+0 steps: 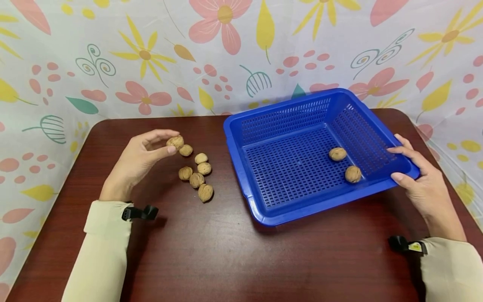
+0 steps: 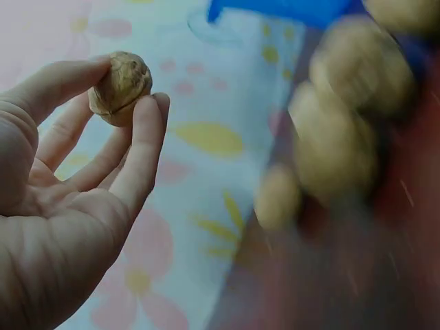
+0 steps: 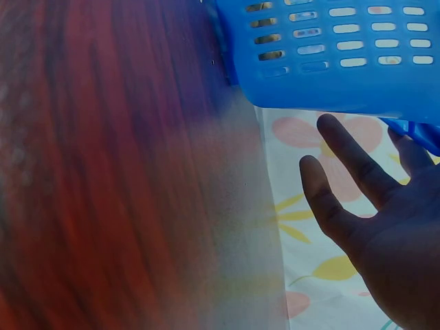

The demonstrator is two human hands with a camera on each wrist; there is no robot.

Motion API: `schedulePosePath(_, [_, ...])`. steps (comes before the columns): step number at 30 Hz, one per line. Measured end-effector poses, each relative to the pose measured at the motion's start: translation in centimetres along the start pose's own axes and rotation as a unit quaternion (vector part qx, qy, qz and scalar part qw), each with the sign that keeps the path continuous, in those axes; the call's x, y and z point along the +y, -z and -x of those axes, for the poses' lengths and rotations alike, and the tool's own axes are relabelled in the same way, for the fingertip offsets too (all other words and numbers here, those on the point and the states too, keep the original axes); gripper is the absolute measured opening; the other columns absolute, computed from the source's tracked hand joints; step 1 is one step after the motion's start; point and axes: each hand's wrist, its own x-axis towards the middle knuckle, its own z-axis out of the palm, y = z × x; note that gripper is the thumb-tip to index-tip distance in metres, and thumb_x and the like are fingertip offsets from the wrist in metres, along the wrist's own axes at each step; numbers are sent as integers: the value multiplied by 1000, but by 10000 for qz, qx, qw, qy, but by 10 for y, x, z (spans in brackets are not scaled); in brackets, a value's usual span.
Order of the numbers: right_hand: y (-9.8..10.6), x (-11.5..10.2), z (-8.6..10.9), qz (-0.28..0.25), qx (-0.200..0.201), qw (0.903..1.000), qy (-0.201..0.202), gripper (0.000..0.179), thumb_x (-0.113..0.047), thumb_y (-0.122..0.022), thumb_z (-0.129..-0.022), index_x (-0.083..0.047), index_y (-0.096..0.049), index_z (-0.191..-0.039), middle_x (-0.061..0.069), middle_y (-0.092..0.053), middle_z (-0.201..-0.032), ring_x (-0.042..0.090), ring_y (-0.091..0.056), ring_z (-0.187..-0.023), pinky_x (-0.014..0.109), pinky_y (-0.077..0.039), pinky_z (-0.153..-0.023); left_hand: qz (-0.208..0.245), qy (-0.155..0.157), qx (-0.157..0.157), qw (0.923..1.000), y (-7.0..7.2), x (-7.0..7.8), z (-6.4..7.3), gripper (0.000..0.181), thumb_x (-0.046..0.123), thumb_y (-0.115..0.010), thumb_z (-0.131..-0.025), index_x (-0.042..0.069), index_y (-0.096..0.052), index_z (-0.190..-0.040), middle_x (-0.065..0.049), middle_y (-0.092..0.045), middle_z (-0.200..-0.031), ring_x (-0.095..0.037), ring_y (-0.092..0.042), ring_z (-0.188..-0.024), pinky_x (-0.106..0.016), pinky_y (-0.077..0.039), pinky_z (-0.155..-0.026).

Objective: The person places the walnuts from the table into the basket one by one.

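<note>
Between thumb and fingertips, my left hand (image 1: 133,157) pinches a walnut (image 1: 175,142) above the left part of the table. The held walnut (image 2: 122,89) also shows clearly in the left wrist view. Just right of that hand lie several loose walnuts (image 1: 196,180). My right hand (image 1: 428,184) is at the right front corner of a blue plastic basket (image 1: 294,217), its fingers spread and fairly straight over the rim. Two walnuts lie inside the basket, one walnut (image 1: 337,154) behind the other walnut (image 1: 353,174), near its right side.
The dark brown wooden table (image 1: 234,260) stands against a flower-patterned cloth (image 1: 151,63) that hangs behind it and at both sides. Slotted walls surround the basket's floor. Both wrists wear black straps (image 1: 139,212).
</note>
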Motion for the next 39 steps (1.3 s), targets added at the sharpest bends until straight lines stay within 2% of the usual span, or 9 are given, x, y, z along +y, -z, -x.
schedulePosePath(6, [2,1,0,-70,-30,10000,-8,44,19,-63,-92,17,-57,-136,8,-38,-168,19,-27,-158,11,-46,-102,840,-388,-593,9939,-33,35,-32,36,5,-72,-98,3,-67,-134,-3,-73,-124,-15,-71,-111,-25,-59,-97])
schedulePosePath(10, [3,1,1,-77,-44,10000,-16,45,19,-63,-93,17,-56,-137,9,-37,-168,19,-28,-157,11,-46,-102,917,-634,-913,9896,-65,59,-56,39,2,-70,-99,0,-65,-137,-9,-71,-126,-23,-70,-114,-32,-59,-102])
schedulePosePath(13, [4,1,1,-132,-86,9999,52,45,19,-63,-93,17,-56,-137,10,-37,-168,20,-28,-157,11,-46,-102,806,-813,-1240,9857,-94,77,-73,38,4,-71,-98,2,-66,-136,-12,-73,-126,-29,-70,-117,-36,-59,-103])
schedulePosePath(16, [5,1,1,-165,-116,9997,99,45,19,-63,-92,17,-56,-137,10,-37,-168,19,-27,-158,11,-46,-102,915,-979,-1617,9777,-122,93,-91,38,5,-72,-97,1,-67,-135,-14,-73,-125,-29,-70,-117,-39,-59,-102])
schedulePosePath(20, [5,0,1,-140,-91,9998,73,45,19,-64,-92,17,-57,-136,9,-38,-168,19,-28,-158,11,-47,-102,1231,-937,-2051,9664,-157,107,-110,41,4,-72,-97,-2,-65,-137,-16,-71,-126,-26,-71,-115,-41,-59,-103])
schedulePosePath(24, [4,0,0,-77,-44,10000,30,45,17,-66,-92,16,-57,-136,9,-39,-167,19,-29,-157,11,-47,-100,1495,-723,-2335,9581,-187,115,-125,39,2,-71,-98,-2,-65,-137,-15,-70,-126,-25,-71,-114,-38,-59,-103])
schedulePosePath(29, [4,-1,-1,26,-34,10000,19,45,19,-64,-92,16,-57,-136,9,-38,-167,19,-29,-157,10,-47,-100,1647,-469,-2452,9542,-215,120,-143,36,3,-70,-99,3,-67,-134,-11,-70,-123,-22,-71,-113,-35,-59,-102])
schedulePosePath(34, [5,0,-1,4,8,10000,25,45,20,-63,-92,16,-57,-136,9,-39,-167,19,-29,-157,11,-46,-102,1757,-89,-2495,9523,-237,118,-164,38,5,-70,-99,5,-66,-137,-8,-70,-124,-18,-70,-111,-33,-58,-102])
schedulePosePath(39, [3,3,-2,-96,-27,9999,43,45,19,-63,-92,15,-57,-136,9,-38,-168,19,-28,-158,11,-45,-103,1774,187,-2525,9510,-257,109,-182,41,4,-69,-100,6,-64,-141,-6,-68,-125,-16,-69,-109,-30,-59,-100])
